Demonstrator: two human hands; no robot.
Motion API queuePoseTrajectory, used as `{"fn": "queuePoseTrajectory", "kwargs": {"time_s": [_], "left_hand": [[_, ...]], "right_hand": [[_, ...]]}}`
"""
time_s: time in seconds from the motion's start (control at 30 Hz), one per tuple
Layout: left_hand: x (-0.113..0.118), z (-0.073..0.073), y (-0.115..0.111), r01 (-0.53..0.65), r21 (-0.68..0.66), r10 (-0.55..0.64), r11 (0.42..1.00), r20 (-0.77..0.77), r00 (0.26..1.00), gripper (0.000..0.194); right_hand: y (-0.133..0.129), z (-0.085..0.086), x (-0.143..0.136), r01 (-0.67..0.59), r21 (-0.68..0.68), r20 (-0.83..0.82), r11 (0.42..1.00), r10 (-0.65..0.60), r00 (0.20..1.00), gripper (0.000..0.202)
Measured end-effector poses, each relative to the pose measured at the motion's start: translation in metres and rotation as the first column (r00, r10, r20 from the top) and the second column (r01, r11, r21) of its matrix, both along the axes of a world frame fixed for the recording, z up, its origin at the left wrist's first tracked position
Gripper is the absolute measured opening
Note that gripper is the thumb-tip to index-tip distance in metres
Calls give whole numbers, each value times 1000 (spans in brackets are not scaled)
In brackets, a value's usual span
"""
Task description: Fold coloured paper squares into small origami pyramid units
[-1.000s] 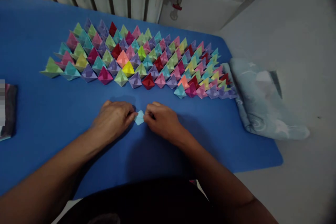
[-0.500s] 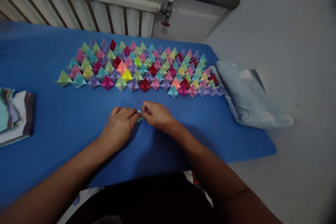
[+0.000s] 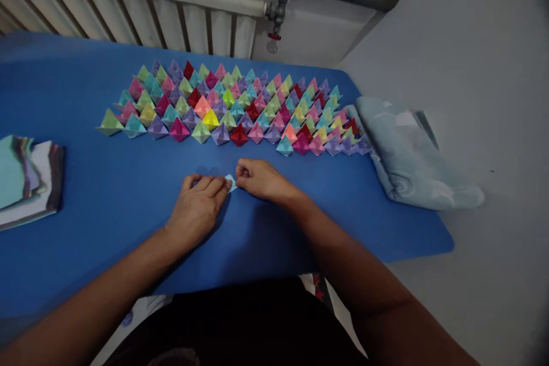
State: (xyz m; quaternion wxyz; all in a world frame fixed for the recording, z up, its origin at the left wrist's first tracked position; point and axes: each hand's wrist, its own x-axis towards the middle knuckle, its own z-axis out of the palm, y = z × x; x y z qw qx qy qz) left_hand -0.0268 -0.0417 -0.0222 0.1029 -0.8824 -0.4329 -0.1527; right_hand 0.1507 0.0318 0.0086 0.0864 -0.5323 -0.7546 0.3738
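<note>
A small light-blue piece of folded paper lies on the blue tabletop between my hands. My left hand has its fingers bent and close together, holding the paper's left side down. From the other side, my right hand is curled in a pinch at the paper's right corner; the exact fingertip contact is hard to see. Just beyond stand rows of small folded paper boats in many colours, the nearest row a short way past my fingers.
Stacks of coloured paper sheets lie at the left. A folded grey-blue cloth rests at the table's right edge by the wall. Behind the blue table are a white radiator and a pipe with a red-handled valve.
More of the light-blue paper shows between my hands, and it looks flatter. My right hand has shifted slightly against it. The whole view has tilted a little.
</note>
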Motion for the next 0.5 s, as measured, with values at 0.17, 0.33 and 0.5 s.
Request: {"fn": "queuePoseTrajectory", "kwargs": {"time_s": [0.17, 0.33, 0.5], "left_hand": [[-1, -2, 1, 0, -25, 1, 1000, 24, 1000, 38], [-2, -4, 2, 5, -61, -1, 998, 72, 997, 38], [1, -5, 2, -37, -90, 43, 995, 72, 996, 37]], "right_hand": [[0, 5, -4, -24, 4, 84, 1000, 23, 996, 8], [1, 5, -5, -12, -27, 81, 1000, 14, 997, 9], [-2, 6, -8, 2, 34, 101, 999, -6, 995, 11]]}}
